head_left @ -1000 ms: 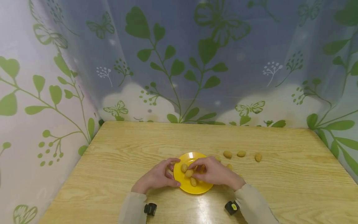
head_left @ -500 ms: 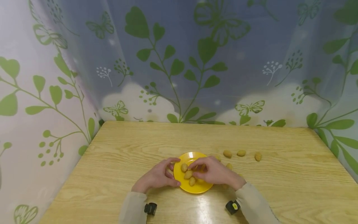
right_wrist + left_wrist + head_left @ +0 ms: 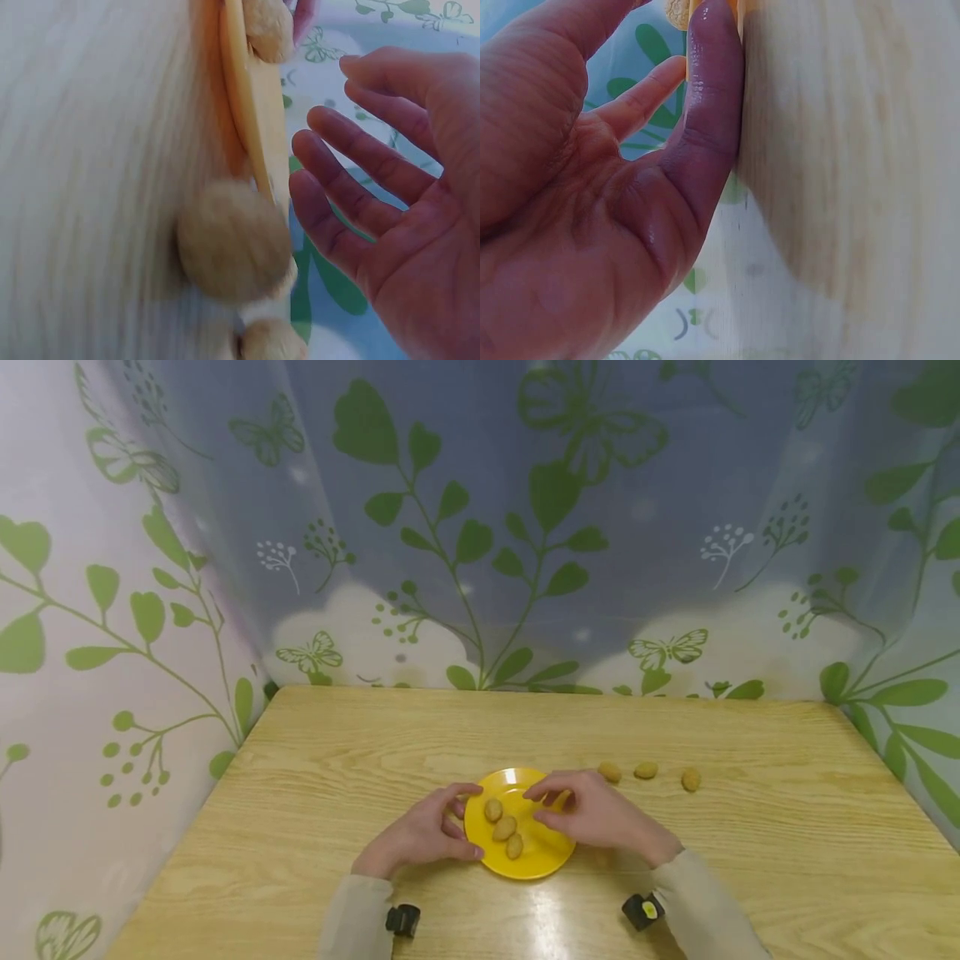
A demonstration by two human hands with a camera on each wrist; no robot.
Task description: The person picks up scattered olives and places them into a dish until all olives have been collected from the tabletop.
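Observation:
A yellow plate [image 3: 536,862] lies on the table with three tan, rough-shelled walnuts [image 3: 505,828] in a slanting row on its left half. My left hand [image 3: 420,833] holds the plate's left rim, thumb at the near side and fingers at the far side. Over the plate's right part hovers my right hand [image 3: 596,814], fingers loosely bent and apart, nothing between them. In the right wrist view its fingers [image 3: 330,187] are clear of the plate's edge, and a blurred walnut [image 3: 234,240] sits on the table close to that edge.
Farther back, right of the plate, three more walnuts [image 3: 646,770] lie on the wooden table [image 3: 360,735]. Others near the plate's right side are hidden behind my right hand in the head view. A leaf-patterned curtain [image 3: 465,610] hangs beyond the table's far edge.
My right hand has let go of the walnuts on the plate and drawn back to the right, its fingers spreading. The walnuts shifted slightly into a row. My left hand stays at the rim.

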